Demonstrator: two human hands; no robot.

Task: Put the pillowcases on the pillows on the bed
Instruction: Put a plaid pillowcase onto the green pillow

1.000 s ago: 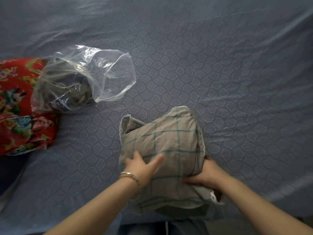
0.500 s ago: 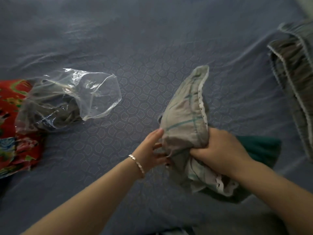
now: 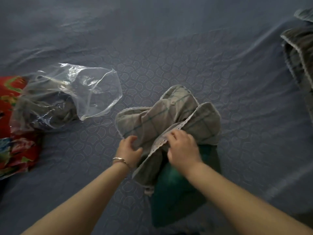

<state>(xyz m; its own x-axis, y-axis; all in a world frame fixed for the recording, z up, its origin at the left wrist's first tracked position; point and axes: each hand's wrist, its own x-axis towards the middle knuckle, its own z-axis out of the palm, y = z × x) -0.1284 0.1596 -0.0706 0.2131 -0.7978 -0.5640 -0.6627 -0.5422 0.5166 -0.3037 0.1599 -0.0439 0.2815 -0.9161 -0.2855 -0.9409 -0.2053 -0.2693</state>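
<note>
- Head view: a blue-grey bedsheet (image 3: pixel 169 48) with a stitched scallop pattern is seen spread across almost the whole frame, creased in long folds toward the upper left and right.
- A grey checked pillowcase (image 3: pixel 169 119) with thin teal lines and a white lace edging is seen crumpled near the middle of the bed, partly opened out, its lower end draped over a dark green pillow (image 3: pixel 177 197).
- The green pillow is seen lying on the sheet nearest the camera, mostly uncovered; only its far end is hidden under the pillowcase.
- The left hand (image 3: pixel 129 150) is placed at the left lower edge of the pillowcase, fingers curled together and pinched on the fabric; a thin bracelet (image 3: pixel 119 159) is worn at the wrist.
- The right hand (image 3: pixel 183 148) is set on the lace-trimmed edge, fingers bent down and closed over the cloth; the hand is blurred, so the exact grip on the edging cannot be told.
- A clear plastic bag (image 3: pixel 72 94) is seen lying to the left, its mouth open toward the pillowcase and apart from it, with grey cloth bunched in its closed end.
- A red floral fabric (image 3: pixel 11 141) is seen at the left edge, touched by the bag.
- More grey cloth with pale edging (image 3: pixel 299 53) is seen at the right edge, well apart from the hands.
</note>
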